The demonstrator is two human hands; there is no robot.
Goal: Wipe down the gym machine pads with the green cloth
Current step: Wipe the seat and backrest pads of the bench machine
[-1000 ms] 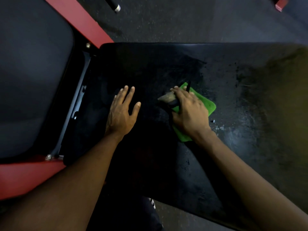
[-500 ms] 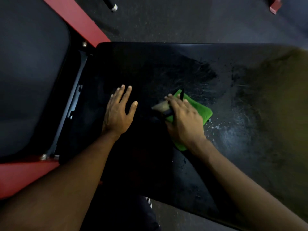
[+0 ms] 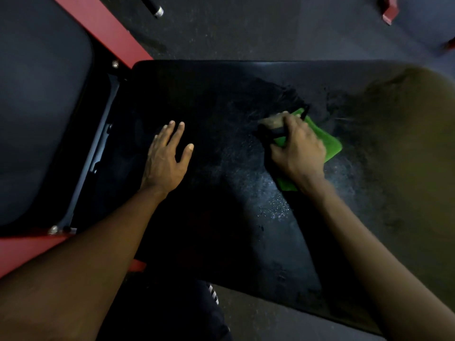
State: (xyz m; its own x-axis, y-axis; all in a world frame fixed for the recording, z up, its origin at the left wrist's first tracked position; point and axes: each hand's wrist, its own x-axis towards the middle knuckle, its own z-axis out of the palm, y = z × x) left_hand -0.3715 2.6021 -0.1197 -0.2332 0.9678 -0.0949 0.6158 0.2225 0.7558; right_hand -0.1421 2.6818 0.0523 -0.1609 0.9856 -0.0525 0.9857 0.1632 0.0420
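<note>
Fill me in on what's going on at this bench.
A person is wiping a black gym pad. The right hand presses a green cloth flat on the pad's upper middle, with some dark strap-like item under the fingers too. The left hand rests open, palm down, bracing. Damp specks shine near the cloth.

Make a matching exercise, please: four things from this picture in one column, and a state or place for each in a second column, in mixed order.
Column 1
1. left hand
2. right hand
3. green cloth
4. red frame

Column 2
A. runs diagonally at the upper left, beside the black pad
B. lies flat and open on the pad, holding nothing
C. pressed onto the pad under a hand
D. presses down on the cloth, with a dark strap across the fingers

Pairs: 1-B, 2-D, 3-C, 4-A
</note>
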